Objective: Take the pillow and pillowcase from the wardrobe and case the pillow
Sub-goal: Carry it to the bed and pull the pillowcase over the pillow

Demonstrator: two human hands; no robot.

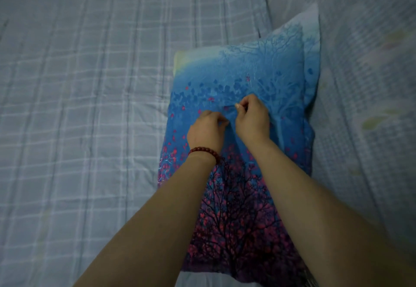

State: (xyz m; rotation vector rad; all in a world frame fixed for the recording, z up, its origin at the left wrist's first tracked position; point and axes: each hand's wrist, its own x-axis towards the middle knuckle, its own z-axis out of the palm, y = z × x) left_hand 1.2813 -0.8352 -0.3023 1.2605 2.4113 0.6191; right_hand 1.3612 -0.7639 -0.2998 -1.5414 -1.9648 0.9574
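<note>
Over checked bed cover [90, 84], filled pillowcase [258, 72] pinched mid-panel by left grip [206, 129] and right grip [252, 117] close together, long axis running from beneath them straight ahead, right grip slightly farther along.

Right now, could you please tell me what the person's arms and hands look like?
Both forearms are bare, no sleeves in view. The left hand has a bracelet of dark red round beads at its wrist. The right hand wears nothing; no gloves or rings show.
</note>
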